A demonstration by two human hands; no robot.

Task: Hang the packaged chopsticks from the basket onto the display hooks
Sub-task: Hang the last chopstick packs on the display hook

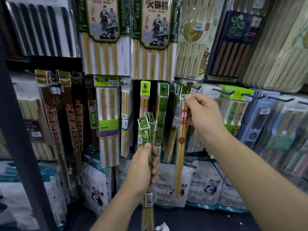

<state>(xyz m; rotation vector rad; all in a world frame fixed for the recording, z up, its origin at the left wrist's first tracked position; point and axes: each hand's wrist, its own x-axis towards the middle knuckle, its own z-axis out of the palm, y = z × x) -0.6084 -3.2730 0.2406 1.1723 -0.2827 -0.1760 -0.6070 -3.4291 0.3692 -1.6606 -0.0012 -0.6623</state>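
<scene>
Packs are in both hands at the middle of the display rack. The left hand [143, 167] is clenched round a bundle of packs [146, 130], green-wrapped, gripping them about halfway down so their hole-punched tops fan out above the thumb. The right hand [203, 117] pinches the green header of a single pack [181, 139], two pale sticks with red bands. It holds that header right up at the tip of a hook [194, 86] in the rack's lower row; whether the hole is over the wire I cannot tell. The basket is out of sight.

These packs look light and stiff along the sticks, but the film sleeve is slick and the card header flimsy. I would judge the header, just beside its hole, the right place to hold; gripped lower, the top would flop away from the hook.

Crowding is the trouble. A thick stack of green headers [176, 90] hangs just left of the hook, and a green pack [160, 117] dangles between the two hands. The big hot-pot packs [155, 39] on the upper row hang down close above the hook. Bare hooks [221, 92] jut out to the right, and panda-printed bags [211, 185] stand along the rack's bottom edge.
</scene>
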